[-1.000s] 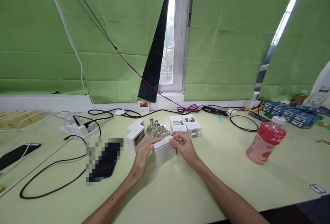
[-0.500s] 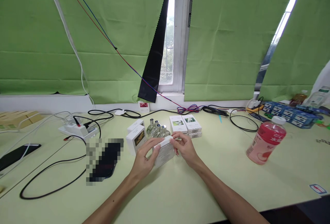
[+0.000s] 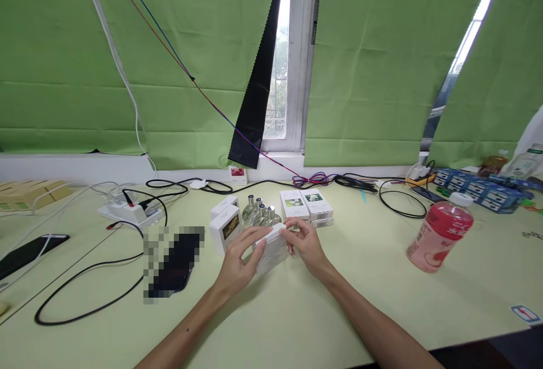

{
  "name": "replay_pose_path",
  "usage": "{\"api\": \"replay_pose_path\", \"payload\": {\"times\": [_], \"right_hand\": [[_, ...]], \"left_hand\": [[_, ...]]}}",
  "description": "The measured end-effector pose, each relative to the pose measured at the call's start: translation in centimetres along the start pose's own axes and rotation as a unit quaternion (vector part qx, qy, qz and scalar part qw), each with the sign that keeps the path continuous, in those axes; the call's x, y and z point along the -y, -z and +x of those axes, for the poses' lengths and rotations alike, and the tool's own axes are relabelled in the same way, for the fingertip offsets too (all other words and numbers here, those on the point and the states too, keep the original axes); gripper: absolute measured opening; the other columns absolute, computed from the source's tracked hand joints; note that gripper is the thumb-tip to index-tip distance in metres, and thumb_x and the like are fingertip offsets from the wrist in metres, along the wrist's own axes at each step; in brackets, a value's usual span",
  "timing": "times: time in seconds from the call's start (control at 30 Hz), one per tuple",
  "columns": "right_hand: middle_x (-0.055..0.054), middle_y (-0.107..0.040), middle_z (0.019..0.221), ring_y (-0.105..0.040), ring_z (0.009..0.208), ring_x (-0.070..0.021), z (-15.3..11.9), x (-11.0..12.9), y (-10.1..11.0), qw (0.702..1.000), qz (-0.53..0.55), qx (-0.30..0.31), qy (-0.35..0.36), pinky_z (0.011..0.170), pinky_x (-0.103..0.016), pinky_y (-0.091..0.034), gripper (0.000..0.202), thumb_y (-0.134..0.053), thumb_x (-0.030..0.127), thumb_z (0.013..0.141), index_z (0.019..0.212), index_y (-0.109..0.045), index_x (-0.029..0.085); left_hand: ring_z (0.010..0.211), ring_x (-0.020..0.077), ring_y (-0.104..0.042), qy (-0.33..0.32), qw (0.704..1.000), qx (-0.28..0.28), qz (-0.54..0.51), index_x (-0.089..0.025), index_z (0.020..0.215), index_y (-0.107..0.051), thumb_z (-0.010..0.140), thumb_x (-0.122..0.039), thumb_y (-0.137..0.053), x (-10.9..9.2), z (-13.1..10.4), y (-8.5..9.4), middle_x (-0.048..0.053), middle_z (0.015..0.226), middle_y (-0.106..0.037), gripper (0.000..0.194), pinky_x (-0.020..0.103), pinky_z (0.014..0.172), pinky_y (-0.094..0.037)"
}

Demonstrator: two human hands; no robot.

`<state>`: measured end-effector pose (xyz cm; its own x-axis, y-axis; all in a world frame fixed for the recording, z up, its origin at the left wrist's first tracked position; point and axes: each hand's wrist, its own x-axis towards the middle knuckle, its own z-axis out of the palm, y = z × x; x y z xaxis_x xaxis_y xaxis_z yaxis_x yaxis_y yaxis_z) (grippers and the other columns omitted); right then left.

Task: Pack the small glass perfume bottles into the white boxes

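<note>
A small white carton (image 3: 272,254) stands upright between my hands, its printed side facing me. My left hand (image 3: 240,257) grips its left side, thumb on the near face and fingers over the top edge. At the top right corner, the thumb and fingers of my right hand (image 3: 306,244) pinch the carton's edge. Just behind it are several glass bottles with silver caps (image 3: 262,210), partly hidden. Two upright white boxes (image 3: 224,232) are left of the bottles, the nearer with a dark picture. White boxes with flower pictures (image 3: 306,205) lie stacked to the right.
A pink drink bottle (image 3: 439,236) stands at right. At left lie a blurred dark phone (image 3: 176,264), a looped black cable (image 3: 85,313) and a white power strip (image 3: 129,213). Blue boxes (image 3: 479,188) and cables run along the back, below green blinds (image 3: 190,29).
The view has shifted very slightly. Both hands keep nearly the same hold on the carton, and the other things stay in place.
</note>
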<state>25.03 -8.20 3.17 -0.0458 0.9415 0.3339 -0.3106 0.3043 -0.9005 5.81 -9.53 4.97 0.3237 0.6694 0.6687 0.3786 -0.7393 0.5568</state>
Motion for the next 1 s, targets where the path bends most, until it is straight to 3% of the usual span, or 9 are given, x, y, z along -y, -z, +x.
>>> {"api": "replay_pose_path", "payload": {"times": [1.0], "right_hand": [[-0.002,-0.056,0.096,-0.046,0.047,-0.0030,0.27,0.04,0.25,0.999,0.010,-0.051,-0.001,0.039,-0.022,-0.038,0.038,-0.090,0.042,0.062,0.065,-0.063,0.016]], "left_hand": [[0.108,0.0241,-0.066,-0.004,1.000,0.012,0.002,-0.024,0.120,-0.071,0.099,-0.031,-0.052,0.43,-0.20,0.01,0.010,0.117,-0.071,0.030,0.036,0.092,-0.053]]}}
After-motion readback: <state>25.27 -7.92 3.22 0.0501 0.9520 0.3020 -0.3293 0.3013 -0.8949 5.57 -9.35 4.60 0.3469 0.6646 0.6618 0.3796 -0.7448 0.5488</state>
